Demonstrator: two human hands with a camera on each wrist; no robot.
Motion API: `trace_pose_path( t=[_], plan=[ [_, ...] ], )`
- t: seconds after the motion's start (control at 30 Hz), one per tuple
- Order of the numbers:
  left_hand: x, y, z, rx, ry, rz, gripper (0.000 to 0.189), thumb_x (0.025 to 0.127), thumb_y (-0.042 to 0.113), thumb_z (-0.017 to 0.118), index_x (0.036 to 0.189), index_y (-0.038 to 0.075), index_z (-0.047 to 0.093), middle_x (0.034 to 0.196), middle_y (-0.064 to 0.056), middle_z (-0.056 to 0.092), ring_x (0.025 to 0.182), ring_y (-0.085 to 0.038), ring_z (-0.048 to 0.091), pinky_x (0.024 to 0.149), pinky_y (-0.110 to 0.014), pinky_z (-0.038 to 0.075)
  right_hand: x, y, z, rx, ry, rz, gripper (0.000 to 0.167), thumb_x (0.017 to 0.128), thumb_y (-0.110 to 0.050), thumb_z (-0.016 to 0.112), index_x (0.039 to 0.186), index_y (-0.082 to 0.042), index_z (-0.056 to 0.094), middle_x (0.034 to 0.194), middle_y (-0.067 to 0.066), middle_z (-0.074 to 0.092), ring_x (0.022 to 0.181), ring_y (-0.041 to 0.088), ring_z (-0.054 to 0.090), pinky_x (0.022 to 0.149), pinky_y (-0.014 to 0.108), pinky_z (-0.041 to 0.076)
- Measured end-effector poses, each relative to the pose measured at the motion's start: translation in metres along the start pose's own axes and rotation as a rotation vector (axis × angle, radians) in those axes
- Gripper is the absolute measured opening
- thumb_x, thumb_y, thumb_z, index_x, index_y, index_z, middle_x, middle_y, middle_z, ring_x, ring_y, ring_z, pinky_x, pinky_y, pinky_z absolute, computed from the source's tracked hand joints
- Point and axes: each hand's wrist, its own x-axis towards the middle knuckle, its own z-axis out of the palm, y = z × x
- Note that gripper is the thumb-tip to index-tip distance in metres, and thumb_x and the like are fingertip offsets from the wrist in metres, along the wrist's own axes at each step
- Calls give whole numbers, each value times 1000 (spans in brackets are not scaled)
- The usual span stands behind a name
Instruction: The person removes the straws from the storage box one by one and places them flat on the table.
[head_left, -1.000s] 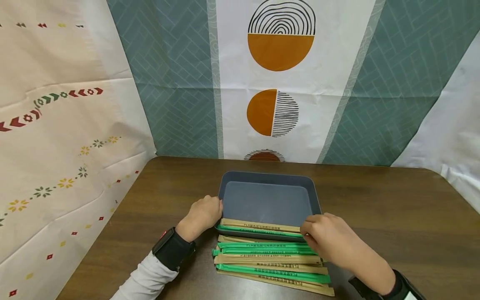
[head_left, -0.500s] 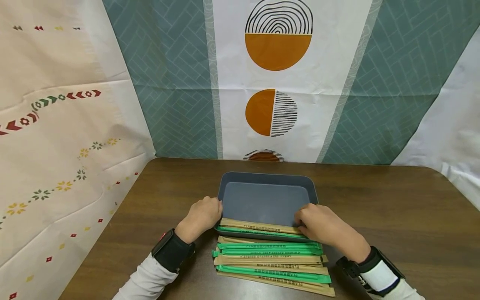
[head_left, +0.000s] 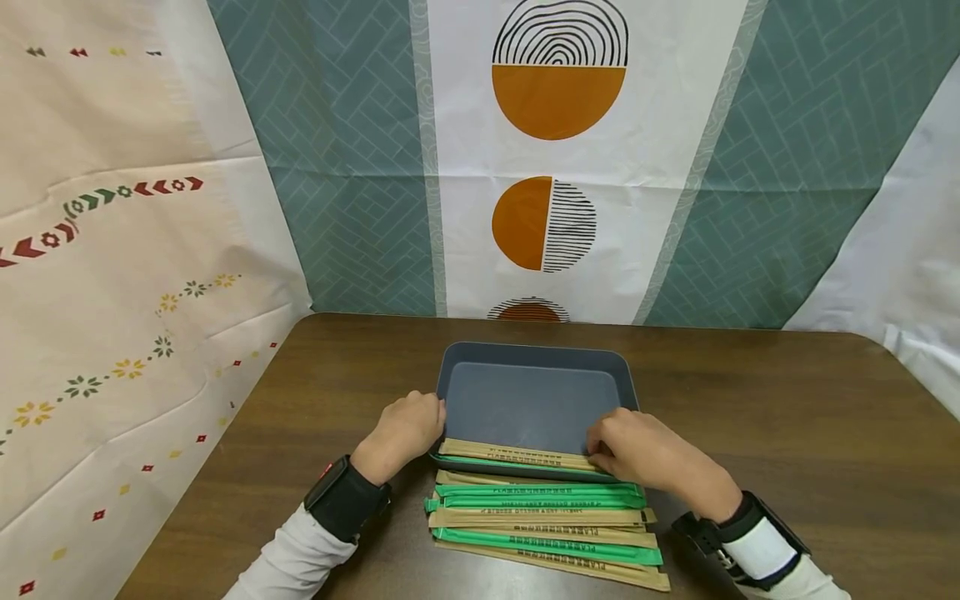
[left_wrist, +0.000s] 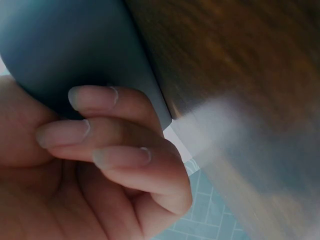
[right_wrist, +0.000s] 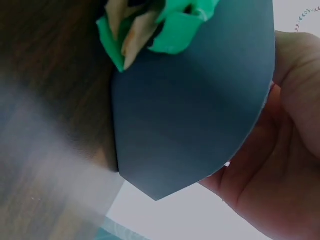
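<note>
My left hand (head_left: 401, 429) grips the left rim of a dark grey baking tray (head_left: 536, 354). Seen from the left wrist, its curled fingers (left_wrist: 120, 127) lie against the tray's outer wall. Along the near side inside the tray lie a brown paper-wrapped straw (head_left: 510, 455) and a green-wrapped one (head_left: 480, 462) just in front of it. My right hand (head_left: 637, 450) reaches over the tray's near right corner and pinches the brown straw's right end. The right wrist view shows the palm (right_wrist: 270, 165) beyond the tray wall, which hides the fingertips.
Several brown- and green-wrapped straws (head_left: 543, 533) lie in a loose row on the wooden table (head_left: 787, 433), close in front of the tray. Patterned cloth (head_left: 360, 167) hangs behind the table, with another cloth (head_left: 150, 375) along its left side.
My right hand has moved left and inward from the tray's near right corner. The brown straw has shifted slightly nearer, covering more of the green one. My left hand stays on the rim.
</note>
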Motion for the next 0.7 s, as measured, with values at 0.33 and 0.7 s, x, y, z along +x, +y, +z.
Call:
trace_pose_path(
  t=[0.33,0.7],
  plan=[
    [0,0,-1,-1,11,9,43,101,14,49,59,10,49,52,-4,35,42,-17,42,42,-25,28,1,-1,0,-86,38,-15,28,81,-1,74,66,-19,58,65,-11,50,56,2,37,50,21,33],
    [1,0,-2,3,-37,-16,42,103,15,46,62,10,51,56,-5,38,46,-18,44,44,-27,30,-11,-8,-16,-202,195,-67,18,75,1,75,75,-15,66,70,-7,56,56,2,48,50,20,37]
  ],
)
